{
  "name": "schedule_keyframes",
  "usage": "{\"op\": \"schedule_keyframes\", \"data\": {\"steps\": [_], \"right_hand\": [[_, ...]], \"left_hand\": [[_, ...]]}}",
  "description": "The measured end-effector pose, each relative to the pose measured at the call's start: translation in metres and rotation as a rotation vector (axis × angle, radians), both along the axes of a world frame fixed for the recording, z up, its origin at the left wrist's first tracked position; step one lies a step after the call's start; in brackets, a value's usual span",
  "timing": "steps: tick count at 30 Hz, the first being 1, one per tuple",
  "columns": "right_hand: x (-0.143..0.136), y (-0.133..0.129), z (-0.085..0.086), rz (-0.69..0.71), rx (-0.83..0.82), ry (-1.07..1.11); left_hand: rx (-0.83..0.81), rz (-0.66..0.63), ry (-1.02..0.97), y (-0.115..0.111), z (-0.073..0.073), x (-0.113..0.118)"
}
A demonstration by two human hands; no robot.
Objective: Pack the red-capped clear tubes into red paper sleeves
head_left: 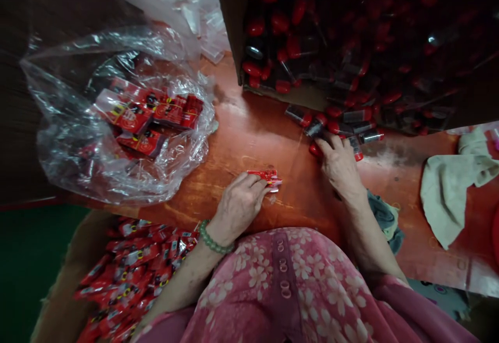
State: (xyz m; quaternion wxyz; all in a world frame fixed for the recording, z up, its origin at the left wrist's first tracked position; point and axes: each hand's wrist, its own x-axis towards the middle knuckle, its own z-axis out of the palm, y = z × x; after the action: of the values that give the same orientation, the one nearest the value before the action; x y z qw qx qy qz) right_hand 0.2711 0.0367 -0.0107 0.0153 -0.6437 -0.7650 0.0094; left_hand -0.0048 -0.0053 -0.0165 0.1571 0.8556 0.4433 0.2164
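My left hand (239,205), with a green bead bracelet on its wrist, is closed on a small red printed packet (262,174) just above the table in front of me. To the right, my right hand (340,163) bends its fingers down over a small heap of dark little bottles with red caps. Its fingertips close around a red-capped bottle (315,149), which they partly hide. More such bottles (356,115) lie beyond the fingers, at the mouth of a box.
A large cardboard box (230,26) full of red-capped bottles lies at the back right. At left, a clear plastic bag (183,171) holds bundled red cards (134,117). Red packets (136,260) fill a container below the table edge. A pale cloth (444,192) lies at right.
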Motion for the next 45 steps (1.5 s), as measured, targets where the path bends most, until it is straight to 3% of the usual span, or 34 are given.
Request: {"op": "schedule_keyframes", "data": {"steps": [8,11,14,19,22,25,28,33,38,45], "right_hand": [[-0.031,-0.038,0.007,0.168,-0.077,-0.015],[-0.033,-0.035,0.009,0.187,-0.091,-0.015],[-0.028,-0.024,0.003,0.140,-0.063,0.034],[-0.019,-0.022,0.005,0.149,-0.105,0.541],[-0.022,-0.031,0.025,0.185,-0.141,0.819],[-0.028,-0.037,0.047,0.256,-0.198,0.902],[-0.032,-0.036,0.061,0.361,-0.265,0.879],[-0.031,-0.031,0.069,0.443,-0.413,0.706],[-0.030,-0.026,0.071,0.502,-0.520,0.558],[-0.029,-0.018,0.066,0.528,-0.650,0.511]], "left_hand": [[-0.006,-0.050,0.133,0.004,0.013,0.003],[-0.054,-0.025,0.125,0.006,0.009,0.004],[-0.047,0.055,-0.043,0.008,0.003,0.003],[-0.038,0.170,-0.411,0.008,0.002,0.000],[-0.073,0.172,-0.548,0.007,0.007,-0.001],[-0.098,0.147,-0.610,0.005,0.010,-0.002],[-0.115,0.121,-0.634,0.003,0.010,-0.003],[-0.093,0.101,-0.644,-0.001,0.011,-0.005],[-0.081,0.046,-0.547,-0.004,0.011,-0.006],[-0.112,-0.012,-0.451,-0.008,0.008,-0.004]]}}
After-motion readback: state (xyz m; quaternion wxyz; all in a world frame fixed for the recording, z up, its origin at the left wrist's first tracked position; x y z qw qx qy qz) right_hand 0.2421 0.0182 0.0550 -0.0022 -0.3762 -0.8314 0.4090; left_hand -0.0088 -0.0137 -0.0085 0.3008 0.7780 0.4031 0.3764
